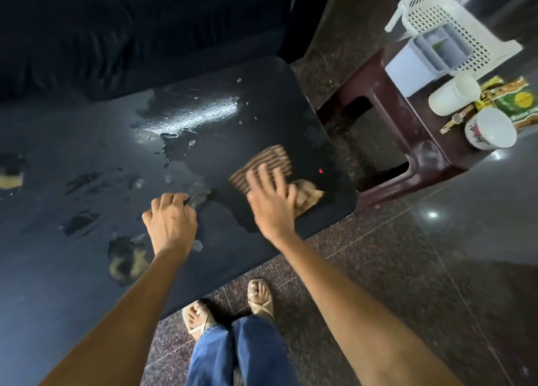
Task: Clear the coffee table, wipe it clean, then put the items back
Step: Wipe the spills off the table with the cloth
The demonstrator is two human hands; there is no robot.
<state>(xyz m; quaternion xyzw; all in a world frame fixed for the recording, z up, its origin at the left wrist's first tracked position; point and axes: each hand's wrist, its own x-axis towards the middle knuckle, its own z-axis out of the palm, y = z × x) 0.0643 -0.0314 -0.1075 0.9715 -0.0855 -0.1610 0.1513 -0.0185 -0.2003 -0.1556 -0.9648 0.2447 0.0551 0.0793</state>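
No legible text on anything

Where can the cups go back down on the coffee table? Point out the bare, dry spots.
On the coffee table, the dry patch between the striped cloth under the right hand and the far right corner. The middle is wet. The maroon stool is crowded.

You have a single view, from the camera worn on your head, looking steeply down and slightly forward with a wide-angle bend at the edges. It sits close above the coffee table (87, 158), which fills the left and centre. Your own forearms enter from the bottom edge, your feet (230, 307) show directly below, and the stool (413, 141) lies at upper right.
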